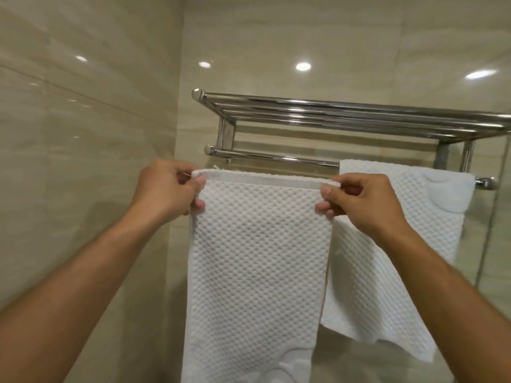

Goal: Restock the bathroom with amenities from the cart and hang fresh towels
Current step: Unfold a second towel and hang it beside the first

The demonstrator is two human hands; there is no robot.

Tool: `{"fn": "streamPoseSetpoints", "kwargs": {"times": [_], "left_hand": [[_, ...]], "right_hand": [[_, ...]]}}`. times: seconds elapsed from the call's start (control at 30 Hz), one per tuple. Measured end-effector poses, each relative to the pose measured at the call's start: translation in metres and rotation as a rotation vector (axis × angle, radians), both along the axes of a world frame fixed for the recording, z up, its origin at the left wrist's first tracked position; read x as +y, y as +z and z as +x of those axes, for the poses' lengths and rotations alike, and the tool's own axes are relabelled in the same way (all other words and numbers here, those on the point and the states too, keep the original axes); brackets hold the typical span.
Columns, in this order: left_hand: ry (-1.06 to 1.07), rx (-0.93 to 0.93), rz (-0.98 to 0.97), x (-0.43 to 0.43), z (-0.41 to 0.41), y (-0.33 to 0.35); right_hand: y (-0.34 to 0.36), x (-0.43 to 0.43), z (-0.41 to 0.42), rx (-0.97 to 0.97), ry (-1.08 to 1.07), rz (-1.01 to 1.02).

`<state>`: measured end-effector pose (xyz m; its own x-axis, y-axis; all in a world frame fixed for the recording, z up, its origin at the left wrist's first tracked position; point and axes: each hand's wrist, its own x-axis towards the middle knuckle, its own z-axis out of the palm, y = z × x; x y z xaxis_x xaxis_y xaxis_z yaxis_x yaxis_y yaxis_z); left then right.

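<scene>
I hold a white waffle-textured towel point(257, 261) stretched out by its top edge, just below and in front of the chrome towel rack's lower bar point(265, 157). My left hand point(168, 189) pinches the towel's top left corner. My right hand point(362, 200) pinches its top right corner. The towel hangs straight down past the bottom of the view. A second white towel point(387, 261) is draped over the right part of the lower bar, partly behind my right hand.
The chrome rack's upper shelf point(331, 111) of several bars juts out from the beige tiled wall point(276, 45). Another tiled wall point(83, 134) closes in on the left. A glass panel edge point(489, 230) stands at the right.
</scene>
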<state>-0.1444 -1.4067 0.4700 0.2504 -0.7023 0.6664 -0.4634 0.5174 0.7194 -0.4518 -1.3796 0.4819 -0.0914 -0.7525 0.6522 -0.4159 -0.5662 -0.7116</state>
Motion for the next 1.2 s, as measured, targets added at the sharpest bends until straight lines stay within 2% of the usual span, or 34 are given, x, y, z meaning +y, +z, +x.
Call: {"fn": "streamPoseSetpoints", "kwargs": {"times": [0.13, 0.3, 0.43, 0.57, 0.67, 0.87, 0.97, 1.07, 1.2], "left_hand": [[-0.176, 0.161, -0.033, -0.017, -0.011, 0.013], [-0.189, 0.174, -0.106, -0.040, -0.022, 0.030], [0.053, 0.021, -0.301, -0.061, -0.026, 0.041], [0.099, -0.145, -0.431, -0.077, -0.044, 0.045], [0.105, -0.241, -0.406, -0.095, -0.051, 0.049], [0.149, -0.461, -0.292, -0.119, -0.054, 0.052], [0.194, -0.508, -0.234, -0.125, -0.054, 0.063], [0.209, -0.590, -0.176, -0.130, -0.052, 0.073], [0.193, -0.679, -0.135, -0.135, -0.048, 0.080]], "right_hand": [[0.006, -0.015, -0.001, -0.029, -0.057, -0.100], [0.023, -0.032, -0.001, 0.093, -0.186, -0.304], [0.032, -0.048, -0.005, 0.317, -0.307, -0.448], [0.035, -0.075, -0.004, 0.530, -0.454, -0.474], [0.034, -0.089, -0.002, 0.642, -0.526, -0.429], [0.042, -0.107, -0.001, 0.651, -0.577, -0.336], [0.048, -0.117, -0.002, 0.702, -0.618, -0.301], [0.053, -0.119, -0.007, 0.733, -0.577, -0.317], [0.060, -0.120, -0.009, 0.901, -0.572, -0.314]]}}
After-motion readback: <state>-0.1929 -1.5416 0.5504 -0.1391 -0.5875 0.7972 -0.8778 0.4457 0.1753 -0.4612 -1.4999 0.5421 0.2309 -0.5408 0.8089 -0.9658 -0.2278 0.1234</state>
